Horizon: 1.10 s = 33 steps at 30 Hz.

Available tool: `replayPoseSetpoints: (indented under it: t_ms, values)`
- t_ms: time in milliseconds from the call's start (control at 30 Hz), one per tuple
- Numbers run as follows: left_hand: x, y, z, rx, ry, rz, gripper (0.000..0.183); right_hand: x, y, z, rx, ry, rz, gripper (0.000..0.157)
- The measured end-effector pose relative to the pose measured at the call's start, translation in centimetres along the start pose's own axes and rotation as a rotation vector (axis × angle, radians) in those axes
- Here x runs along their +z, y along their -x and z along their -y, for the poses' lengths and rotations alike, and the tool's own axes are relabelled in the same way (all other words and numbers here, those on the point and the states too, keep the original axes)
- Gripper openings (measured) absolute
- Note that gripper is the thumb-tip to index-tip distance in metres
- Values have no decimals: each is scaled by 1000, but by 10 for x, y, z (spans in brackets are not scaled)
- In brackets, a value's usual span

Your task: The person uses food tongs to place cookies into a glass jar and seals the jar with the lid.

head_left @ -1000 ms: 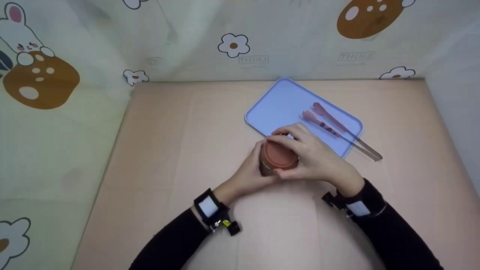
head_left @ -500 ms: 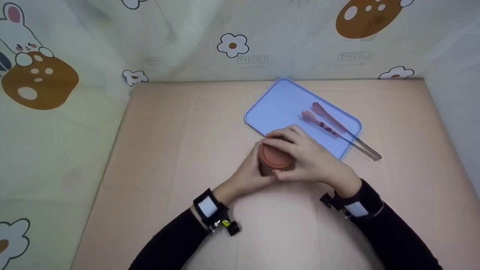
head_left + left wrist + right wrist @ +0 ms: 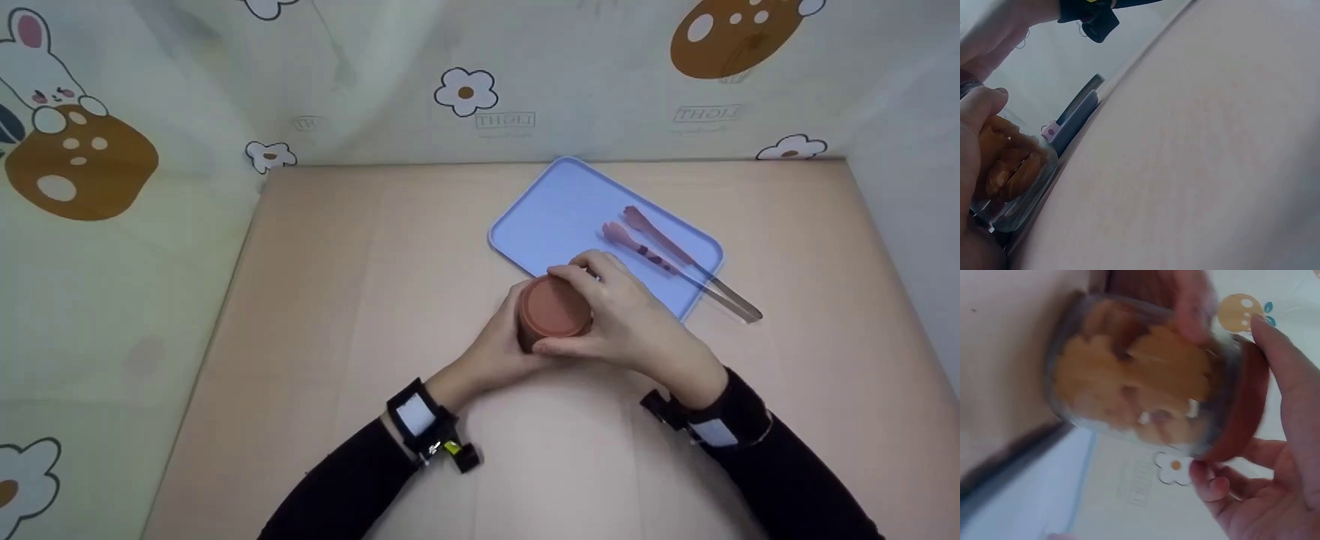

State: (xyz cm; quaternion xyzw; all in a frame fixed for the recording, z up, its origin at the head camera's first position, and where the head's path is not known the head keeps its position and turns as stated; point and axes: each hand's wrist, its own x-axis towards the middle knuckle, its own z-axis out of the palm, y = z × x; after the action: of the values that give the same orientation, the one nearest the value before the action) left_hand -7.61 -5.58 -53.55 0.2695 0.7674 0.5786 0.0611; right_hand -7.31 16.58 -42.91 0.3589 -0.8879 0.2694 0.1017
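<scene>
Between my hands stands a clear jar with a reddish-brown lid. Orange-brown pieces, like biscuits with wavy edges, show through its wall in both wrist views. My left hand grips the jar's body from the left, with its thumb along the near side. Around the lid's rim curl the thumb and fingers of my right hand, thumb in front and index finger at the far edge. In the left wrist view the jar's base is close to the tabletop.
Behind the jar a blue tray lies at an angle, partly covered by the right hand. Tongs with pink tips rest across it, metal handle sticking out over the right edge. A patterned curtain rises at the table's back edge.
The right hand has turned clockwise about the lid as seen from above: its fingertips moved right along the far rim, its thumb left along the near rim. The left hand stays put.
</scene>
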Motion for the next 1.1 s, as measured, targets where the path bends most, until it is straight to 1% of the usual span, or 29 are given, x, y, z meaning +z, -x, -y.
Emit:
replayPoseSetpoints:
  t_ms: [233, 300, 400, 533, 600, 667, 767, 900, 1033, 1100]
  values:
    - [0, 0, 0, 9, 15, -2, 97, -17, 6, 6, 60, 36, 68, 80]
    - [0, 0, 0, 18, 25, -7, 96, -20, 6, 5, 59, 47, 83, 80]
    - [1, -1, 0, 31, 39, -13, 95, -24, 5, 1, 3, 41, 81, 81]
    - [2, -1, -1, 36, 50, -16, 96, -25, 3, -6, -153, -5, 75, 79]
    - [2, -1, -1, 33, 58, -11, 96, -24, 1, -9, -220, -33, 95, 76]
    - [2, 0, -1, 31, 61, -6, 97, -23, 1, -11, -264, -51, 132, 77]
    - [1, 1, 0, 39, 55, 12, 98, -19, 0, -12, -285, -74, 198, 83]
    - [-1, 2, 0, 64, 30, 45, 98, -16, 0, -14, -275, -92, 254, 89]
    - [-2, 2, 0, 97, 15, 70, 98, -14, 1, -14, -273, -97, 263, 88]
    - [-3, 2, 1, 113, 35, 86, 97, -14, 2, -13, -271, -92, 255, 87]
